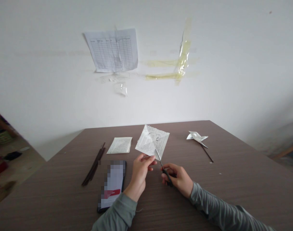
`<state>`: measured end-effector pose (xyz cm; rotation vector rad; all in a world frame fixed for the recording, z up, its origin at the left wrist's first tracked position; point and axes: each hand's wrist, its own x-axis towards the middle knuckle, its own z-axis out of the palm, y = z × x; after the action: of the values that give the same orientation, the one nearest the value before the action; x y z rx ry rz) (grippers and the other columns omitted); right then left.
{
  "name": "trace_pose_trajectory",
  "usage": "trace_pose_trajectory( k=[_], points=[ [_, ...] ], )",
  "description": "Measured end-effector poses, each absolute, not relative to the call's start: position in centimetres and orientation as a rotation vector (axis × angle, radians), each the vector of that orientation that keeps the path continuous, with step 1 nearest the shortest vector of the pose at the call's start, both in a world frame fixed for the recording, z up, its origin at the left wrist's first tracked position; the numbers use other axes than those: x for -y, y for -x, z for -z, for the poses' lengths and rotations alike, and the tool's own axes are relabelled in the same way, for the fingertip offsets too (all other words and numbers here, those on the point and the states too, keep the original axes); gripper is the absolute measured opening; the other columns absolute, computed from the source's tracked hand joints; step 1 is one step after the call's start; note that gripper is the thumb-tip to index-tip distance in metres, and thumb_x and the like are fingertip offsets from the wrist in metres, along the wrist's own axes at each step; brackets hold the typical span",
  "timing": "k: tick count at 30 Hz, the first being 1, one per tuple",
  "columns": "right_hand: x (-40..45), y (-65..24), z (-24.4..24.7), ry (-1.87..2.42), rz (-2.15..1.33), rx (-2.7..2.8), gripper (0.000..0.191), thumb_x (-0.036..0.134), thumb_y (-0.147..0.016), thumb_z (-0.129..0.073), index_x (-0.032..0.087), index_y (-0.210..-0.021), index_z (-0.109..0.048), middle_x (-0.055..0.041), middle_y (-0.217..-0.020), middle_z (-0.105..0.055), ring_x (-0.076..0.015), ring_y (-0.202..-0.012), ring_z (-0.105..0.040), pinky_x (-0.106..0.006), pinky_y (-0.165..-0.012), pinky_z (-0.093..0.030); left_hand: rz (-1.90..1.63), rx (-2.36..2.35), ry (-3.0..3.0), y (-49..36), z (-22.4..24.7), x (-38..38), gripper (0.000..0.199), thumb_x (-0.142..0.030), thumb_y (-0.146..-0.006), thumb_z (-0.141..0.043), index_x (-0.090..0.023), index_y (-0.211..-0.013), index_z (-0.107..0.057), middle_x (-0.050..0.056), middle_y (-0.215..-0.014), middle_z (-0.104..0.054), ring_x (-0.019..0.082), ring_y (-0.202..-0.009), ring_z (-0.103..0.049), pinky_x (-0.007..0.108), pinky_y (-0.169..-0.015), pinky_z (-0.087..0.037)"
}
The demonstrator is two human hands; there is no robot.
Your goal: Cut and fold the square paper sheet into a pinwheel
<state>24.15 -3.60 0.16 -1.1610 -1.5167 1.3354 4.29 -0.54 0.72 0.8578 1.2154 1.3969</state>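
My left hand (142, 168) pinches the lower edge of a square piece of printed paper (148, 139), holding it tilted above the table. Faint crease lines cross the square, and a small drawn or printed figure shows near its middle. In my right hand (176, 178) is a pair of scissors (166, 173) with dark handles. Its blades reach up to the paper's lower corner and overlap it. To the left lies a stack of similar printed paper squares (119, 145). A paper pinwheel (196, 137) on a thin dark stick (207, 154) rests at the right.
A phone (112, 183) with a lit, partly blurred screen lies beside my left forearm. Several dark sticks (94, 166) lie left of it on the brown table (233, 192). Behind stands a white wall with a taped printed sheet (114, 49) and yellowed tape strips (163, 76).
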Motion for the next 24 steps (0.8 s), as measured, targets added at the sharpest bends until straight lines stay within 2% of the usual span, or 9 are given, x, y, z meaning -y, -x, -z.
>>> trace_pose_trajectory(
  k=[6,14,24],
  points=[
    [3.4,-24.0,0.3,1.154,-1.348,1.49,0.069,0.087,-0.066,-0.108,0.032,-0.097,-0.079,-0.011,-0.072,-0.084,-0.0399,-0.067,-0.08,-0.056,-0.074,-0.071,-1.409,-1.201,-0.842,-4.3,-0.8,0.5,0.039,-0.038,-0.06,-0.114,-0.022,-0.083,-0.087,0.007,-0.084,-0.093,0.023,-0.073,-0.087,0.024,-0.056,-0.052],
    [3.2,-24.2,0.9,1.119,-1.328,1.503,0.057,0.078,-0.076,-0.106,0.032,-0.101,-0.082,-0.0129,-0.076,-0.086,-0.0405,-0.068,-0.083,-0.056,-0.073,-0.072,-1.409,-1.204,-0.858,-4.3,-0.6,0.7,0.038,-0.039,-0.061,-0.114,-0.022,-0.083,-0.088,0.007,-0.084,-0.094,0.024,-0.074,-0.088,0.024,-0.057,-0.053],
    [2.6,-24.2,2.0,1.114,-1.292,1.525,0.055,0.076,-0.083,-0.098,0.029,-0.105,-0.079,-0.0083,-0.074,-0.086,-0.0309,-0.065,-0.079,-0.046,-0.069,-0.067,-1.388,-1.215,-0.87,-4.4,-0.6,0.8,0.038,-0.038,-0.063,-0.115,-0.023,-0.084,-0.088,0.006,-0.083,-0.093,0.025,-0.077,-0.09,0.025,-0.058,-0.055]
  ],
)
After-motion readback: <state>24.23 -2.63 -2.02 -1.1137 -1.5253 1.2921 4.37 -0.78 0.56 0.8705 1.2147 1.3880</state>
